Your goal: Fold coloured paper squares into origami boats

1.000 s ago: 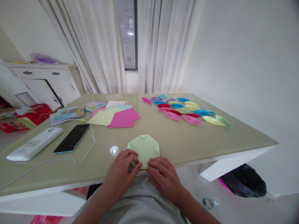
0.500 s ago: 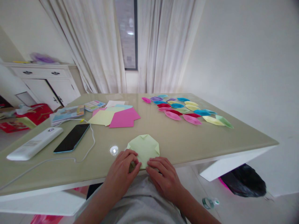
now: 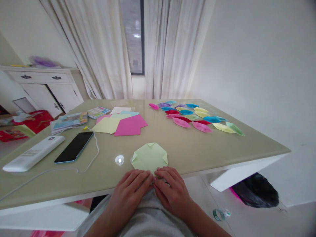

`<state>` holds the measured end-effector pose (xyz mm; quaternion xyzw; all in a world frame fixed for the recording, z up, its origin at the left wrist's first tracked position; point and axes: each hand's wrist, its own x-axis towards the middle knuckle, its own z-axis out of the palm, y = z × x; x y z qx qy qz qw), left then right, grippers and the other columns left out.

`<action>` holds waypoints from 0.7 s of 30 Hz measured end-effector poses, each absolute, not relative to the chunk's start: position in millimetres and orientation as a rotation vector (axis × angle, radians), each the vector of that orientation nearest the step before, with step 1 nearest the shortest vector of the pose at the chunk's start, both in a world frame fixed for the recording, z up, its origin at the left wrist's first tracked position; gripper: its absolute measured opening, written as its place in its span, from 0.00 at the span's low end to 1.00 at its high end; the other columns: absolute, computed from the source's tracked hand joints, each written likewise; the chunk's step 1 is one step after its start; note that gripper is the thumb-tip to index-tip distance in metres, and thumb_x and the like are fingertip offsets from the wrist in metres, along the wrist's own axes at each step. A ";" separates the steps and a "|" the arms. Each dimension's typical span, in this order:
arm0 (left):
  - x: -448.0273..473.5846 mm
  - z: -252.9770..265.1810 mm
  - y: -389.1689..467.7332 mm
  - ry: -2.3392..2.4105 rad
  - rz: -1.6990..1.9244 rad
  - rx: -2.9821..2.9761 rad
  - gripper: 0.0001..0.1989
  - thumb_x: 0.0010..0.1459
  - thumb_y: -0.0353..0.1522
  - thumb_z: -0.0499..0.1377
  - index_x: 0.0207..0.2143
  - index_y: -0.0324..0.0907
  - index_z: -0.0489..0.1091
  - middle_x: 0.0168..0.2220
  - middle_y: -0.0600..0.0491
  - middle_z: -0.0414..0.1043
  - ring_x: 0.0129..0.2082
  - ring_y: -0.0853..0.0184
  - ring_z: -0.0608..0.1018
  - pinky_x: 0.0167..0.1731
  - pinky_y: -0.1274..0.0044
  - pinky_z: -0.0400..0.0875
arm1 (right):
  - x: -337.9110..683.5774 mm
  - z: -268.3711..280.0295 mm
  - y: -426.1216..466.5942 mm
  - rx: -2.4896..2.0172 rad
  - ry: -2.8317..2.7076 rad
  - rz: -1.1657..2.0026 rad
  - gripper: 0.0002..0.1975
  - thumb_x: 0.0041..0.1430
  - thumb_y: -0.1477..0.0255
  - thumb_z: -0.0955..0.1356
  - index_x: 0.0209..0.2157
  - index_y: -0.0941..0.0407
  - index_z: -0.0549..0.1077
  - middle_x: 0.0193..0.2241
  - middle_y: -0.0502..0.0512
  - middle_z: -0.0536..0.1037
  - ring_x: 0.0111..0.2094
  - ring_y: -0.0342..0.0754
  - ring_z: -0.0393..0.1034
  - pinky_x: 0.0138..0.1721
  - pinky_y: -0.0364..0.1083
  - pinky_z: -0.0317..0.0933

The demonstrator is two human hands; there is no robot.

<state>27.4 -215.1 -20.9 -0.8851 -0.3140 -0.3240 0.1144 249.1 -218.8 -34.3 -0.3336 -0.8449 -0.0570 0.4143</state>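
Observation:
A pale green sheet of folding paper (image 3: 150, 156) lies flat at the table's near edge, its visible corners folded inward. My left hand (image 3: 135, 186) is closed on the paper's near edge, fingers bent and thumb close to the fingertips. Beside it my right hand (image 3: 171, 184) grips the same edge, its fingertips almost touching the left ones. Both hands cover the near part of the sheet, so the fold under them is hidden.
Several folded paper boat shapes (image 3: 181, 122) in many colours stand at the far right. Loose coloured sheets (image 3: 128, 126), booklets (image 3: 70, 121), a phone (image 3: 74, 147), a white power bank (image 3: 33, 154) and a cable (image 3: 87, 168) occupy the left. A black bag (image 3: 256, 191) sits on the floor.
My left hand has come down from the paper's left side to its near edge, beside my right hand. More of the sheet's left side now shows.

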 end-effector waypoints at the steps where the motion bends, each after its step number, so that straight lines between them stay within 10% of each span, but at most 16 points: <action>1: 26.5 -20.1 -216.2 -0.895 -0.936 -2.577 0.18 0.77 0.30 0.47 0.54 0.38 0.75 0.50 0.47 0.81 0.50 0.61 0.79 0.55 0.68 0.71 | 249.4 -33.7 -218.5 -0.837 -2.123 -0.140 0.07 0.67 0.79 0.69 0.44 0.58 0.77 0.45 0.61 0.82 0.48 0.56 0.75 0.54 0.56 0.72; 21: -1.7 -23.1 -217.3 -0.852 -0.942 -2.517 0.13 0.73 0.28 0.57 0.54 0.43 0.77 0.54 0.52 0.83 0.54 0.63 0.80 0.60 0.71 0.69 | 252.3 -34.1 -217.1 -0.837 -2.128 -0.088 0.06 0.67 0.80 0.69 0.42 0.55 0.76 0.45 0.59 0.82 0.48 0.54 0.76 0.53 0.54 0.71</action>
